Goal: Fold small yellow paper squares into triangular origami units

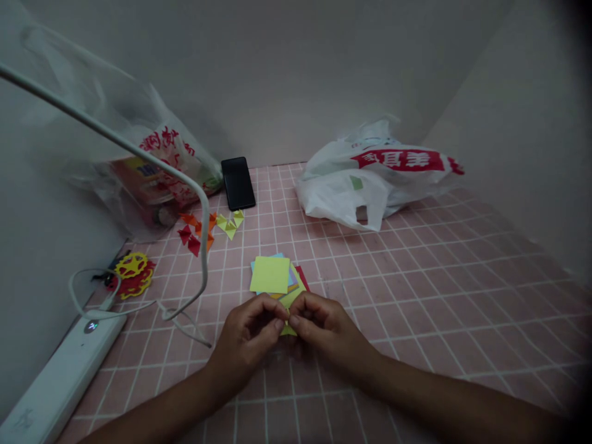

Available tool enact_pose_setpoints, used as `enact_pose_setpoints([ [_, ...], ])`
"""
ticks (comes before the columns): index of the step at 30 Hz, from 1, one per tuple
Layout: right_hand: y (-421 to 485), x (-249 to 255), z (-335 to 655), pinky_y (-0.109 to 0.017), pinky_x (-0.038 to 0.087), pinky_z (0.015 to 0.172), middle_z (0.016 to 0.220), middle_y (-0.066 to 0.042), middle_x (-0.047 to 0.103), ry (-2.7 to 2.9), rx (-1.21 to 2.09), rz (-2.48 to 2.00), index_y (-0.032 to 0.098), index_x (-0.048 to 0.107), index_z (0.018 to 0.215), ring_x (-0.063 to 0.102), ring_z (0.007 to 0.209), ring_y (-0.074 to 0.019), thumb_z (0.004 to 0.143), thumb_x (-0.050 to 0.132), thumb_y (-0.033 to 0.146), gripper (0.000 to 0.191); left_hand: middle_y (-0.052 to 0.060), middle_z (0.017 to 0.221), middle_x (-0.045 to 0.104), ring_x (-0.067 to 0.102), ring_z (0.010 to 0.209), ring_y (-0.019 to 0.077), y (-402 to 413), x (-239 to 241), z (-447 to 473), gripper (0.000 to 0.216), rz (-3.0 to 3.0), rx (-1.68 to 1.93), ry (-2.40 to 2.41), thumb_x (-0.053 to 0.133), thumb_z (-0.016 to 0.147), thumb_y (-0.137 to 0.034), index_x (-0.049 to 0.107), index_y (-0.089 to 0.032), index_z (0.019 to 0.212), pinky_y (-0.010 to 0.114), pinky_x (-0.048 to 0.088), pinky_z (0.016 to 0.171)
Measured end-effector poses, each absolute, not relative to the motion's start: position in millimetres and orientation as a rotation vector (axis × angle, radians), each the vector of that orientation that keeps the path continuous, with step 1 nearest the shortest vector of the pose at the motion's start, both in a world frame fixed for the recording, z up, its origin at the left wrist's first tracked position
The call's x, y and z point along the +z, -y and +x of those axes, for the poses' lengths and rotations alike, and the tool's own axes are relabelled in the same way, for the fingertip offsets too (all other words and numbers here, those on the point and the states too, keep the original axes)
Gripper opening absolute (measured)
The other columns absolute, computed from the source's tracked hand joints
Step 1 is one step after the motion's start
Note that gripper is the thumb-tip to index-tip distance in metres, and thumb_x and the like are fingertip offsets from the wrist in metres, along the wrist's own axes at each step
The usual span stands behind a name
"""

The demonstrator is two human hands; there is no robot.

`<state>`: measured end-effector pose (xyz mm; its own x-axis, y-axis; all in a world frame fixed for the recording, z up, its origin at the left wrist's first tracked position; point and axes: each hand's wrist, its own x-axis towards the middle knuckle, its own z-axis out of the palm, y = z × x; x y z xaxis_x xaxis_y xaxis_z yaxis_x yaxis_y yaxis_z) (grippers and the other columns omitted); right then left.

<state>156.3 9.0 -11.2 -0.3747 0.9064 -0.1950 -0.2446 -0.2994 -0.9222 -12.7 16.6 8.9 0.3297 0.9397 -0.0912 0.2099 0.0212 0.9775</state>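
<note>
My left hand and my right hand meet at the fingertips just above the pink gridded table. Both pinch a small yellow-green piece of paper, mostly hidden by the fingers. Right behind the hands lies a stack of coloured paper squares with a yellow-green sheet on top. Further back sit several small folded paper triangles in red, orange and yellow.
A black phone lies at the back. A white plastic bag is at back right, a clear bag with goods at back left. Red and yellow paper cut-outs, a white cable and a white power strip are at left.
</note>
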Motion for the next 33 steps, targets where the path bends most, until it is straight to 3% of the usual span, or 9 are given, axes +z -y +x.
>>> enact_pose_setpoints([
  [18,-9.7,-9.5,158.9,-0.025,0.040,0.056,0.065,0.002,0.053,1.316,1.613,-1.003,0.018,0.052,0.073,0.050,0.059,-0.0108,0.086,0.057,0.027,0.016,-0.001,0.073,0.059,0.057,0.067,0.0121,-13.2,6.5,-9.4,0.005,1.469,0.893,-1.179,0.061,0.079,-0.017,0.058,-0.018,0.081,0.022,0.047,0.062],
  [33,-9.5,-10.8,158.6,-0.024,0.037,0.054,0.063,0.003,0.050,1.377,1.566,-1.050,0.019,0.050,0.072,0.046,0.055,-0.0103,0.087,0.053,0.025,0.017,0.000,0.077,0.062,0.060,0.070,0.0130,-11.4,6.3,-11.3,0.005,1.476,0.882,-1.170,0.060,0.083,-0.020,0.058,-0.019,0.088,0.022,0.048,0.063],
])
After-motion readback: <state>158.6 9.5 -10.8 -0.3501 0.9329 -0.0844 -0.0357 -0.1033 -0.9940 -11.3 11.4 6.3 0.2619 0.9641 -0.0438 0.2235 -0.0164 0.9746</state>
